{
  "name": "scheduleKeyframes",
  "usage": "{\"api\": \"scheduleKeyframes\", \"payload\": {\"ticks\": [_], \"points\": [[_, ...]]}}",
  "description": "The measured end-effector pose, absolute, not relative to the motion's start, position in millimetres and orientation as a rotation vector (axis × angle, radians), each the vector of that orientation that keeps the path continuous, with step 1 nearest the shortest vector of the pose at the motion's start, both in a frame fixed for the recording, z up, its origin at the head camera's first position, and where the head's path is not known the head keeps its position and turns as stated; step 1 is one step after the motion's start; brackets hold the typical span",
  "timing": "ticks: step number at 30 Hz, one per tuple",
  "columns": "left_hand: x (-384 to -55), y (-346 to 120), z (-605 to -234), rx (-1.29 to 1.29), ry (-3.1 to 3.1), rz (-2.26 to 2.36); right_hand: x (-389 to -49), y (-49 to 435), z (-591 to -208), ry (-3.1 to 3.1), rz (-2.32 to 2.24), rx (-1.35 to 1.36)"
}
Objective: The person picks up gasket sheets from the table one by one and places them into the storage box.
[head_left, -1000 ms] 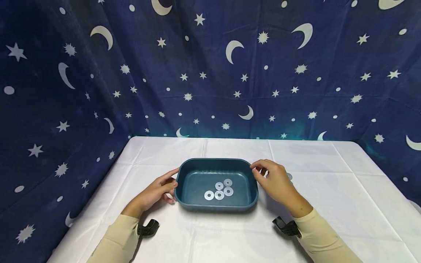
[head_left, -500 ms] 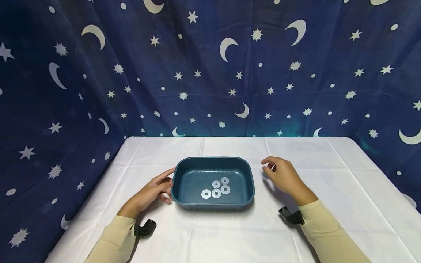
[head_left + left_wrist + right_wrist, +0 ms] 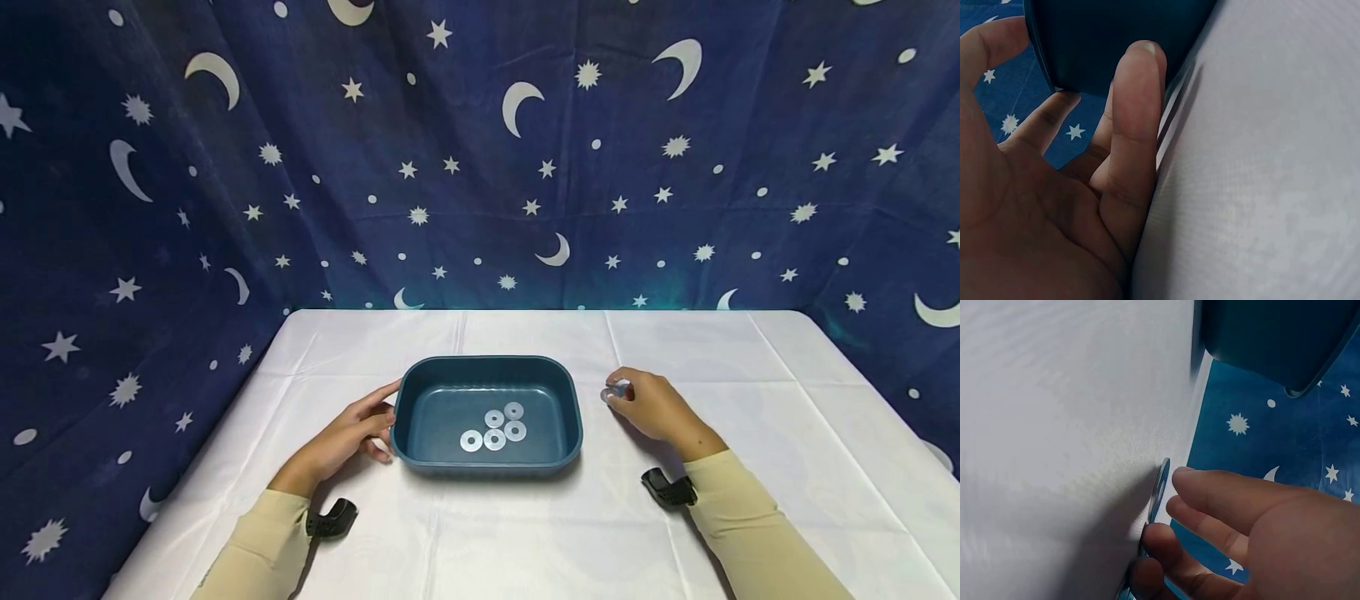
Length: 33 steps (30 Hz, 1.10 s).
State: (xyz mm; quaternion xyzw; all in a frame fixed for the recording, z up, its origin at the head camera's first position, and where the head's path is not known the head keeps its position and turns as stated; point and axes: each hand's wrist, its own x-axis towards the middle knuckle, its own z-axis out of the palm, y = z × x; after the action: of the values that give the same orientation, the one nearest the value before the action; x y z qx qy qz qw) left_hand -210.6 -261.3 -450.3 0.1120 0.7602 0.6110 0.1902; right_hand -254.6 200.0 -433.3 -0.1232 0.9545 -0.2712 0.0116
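A dark teal rectangular bin [image 3: 487, 465] stands on the white cloth, with several flat metal washers [image 3: 515, 438] lying on its floor. My left hand [image 3: 347, 435] rests against the bin's left end; in the left wrist view its fingertips [image 3: 1138, 69] touch or overlap the outer wall. Right of the bin, my right hand [image 3: 652, 408] is lowered over more washers [image 3: 617, 389] on the cloth. The right wrist view shows one washer [image 3: 1164, 470] near the thumb, while other fingertips [image 3: 1161, 540] come down at the washers below, which they partly hide.
A white cloth [image 3: 480, 533] covers the table. Dark blue curtains [image 3: 480, 158] with moons and stars hang behind and at the sides. Each wrist carries a black camera mount [image 3: 332, 520], low over the cloth.
My right hand has moved from the bin's right rim outward to the washers on the cloth and come down over them. My left hand stays at the bin; the head view has shifted slightly.
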Motion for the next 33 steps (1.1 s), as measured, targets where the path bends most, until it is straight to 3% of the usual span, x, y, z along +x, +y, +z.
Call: {"api": "scheduleKeyframes", "payload": {"ticks": [33], "points": [[-209.9,-261.2,-451.1,0.295,2.150,1.707,-255.3,203.4,-436.6,2.893,-0.859,-0.350]]}}
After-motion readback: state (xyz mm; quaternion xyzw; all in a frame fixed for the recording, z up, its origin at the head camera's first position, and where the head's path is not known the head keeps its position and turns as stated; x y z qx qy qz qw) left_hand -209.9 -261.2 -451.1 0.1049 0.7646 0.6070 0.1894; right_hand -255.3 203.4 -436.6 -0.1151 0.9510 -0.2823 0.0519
